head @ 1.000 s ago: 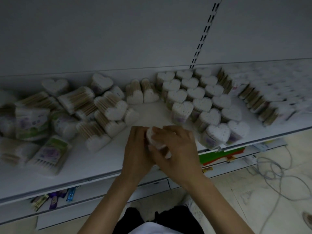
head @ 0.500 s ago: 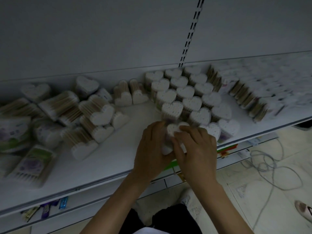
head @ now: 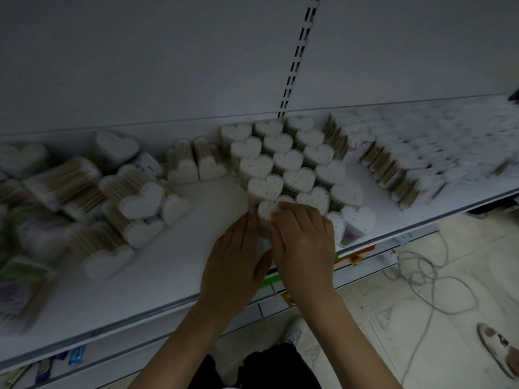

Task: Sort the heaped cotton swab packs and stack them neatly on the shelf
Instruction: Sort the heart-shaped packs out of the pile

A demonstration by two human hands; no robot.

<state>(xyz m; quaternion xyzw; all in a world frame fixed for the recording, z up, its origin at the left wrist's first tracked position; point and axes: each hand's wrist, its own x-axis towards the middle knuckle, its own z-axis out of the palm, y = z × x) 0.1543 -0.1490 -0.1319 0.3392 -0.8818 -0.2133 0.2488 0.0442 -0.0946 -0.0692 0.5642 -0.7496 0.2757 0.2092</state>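
Roughly half looks done: a neat block of heart-shaped packs [head: 292, 164] stands in rows mid-shelf, while a heap of packs [head: 134, 197] lies tumbled on its sides at the left of the shelf [head: 168, 276]. The left hand [head: 233, 265] and right hand [head: 303, 248] have their fingers curled round one swab pack [head: 266, 209] at the block's near-left corner. It stands upright, sticks vertical, heart face up.

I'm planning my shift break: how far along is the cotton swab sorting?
Done: tidy rows of upright white heart-shaped cotton swab packs stand mid-shelf. In hand: the left hand and right hand hold one more heart-shaped pack at the front of the leftmost row. Left: a jumbled heap of swab packs lies tipped over at the left of the white shelf.
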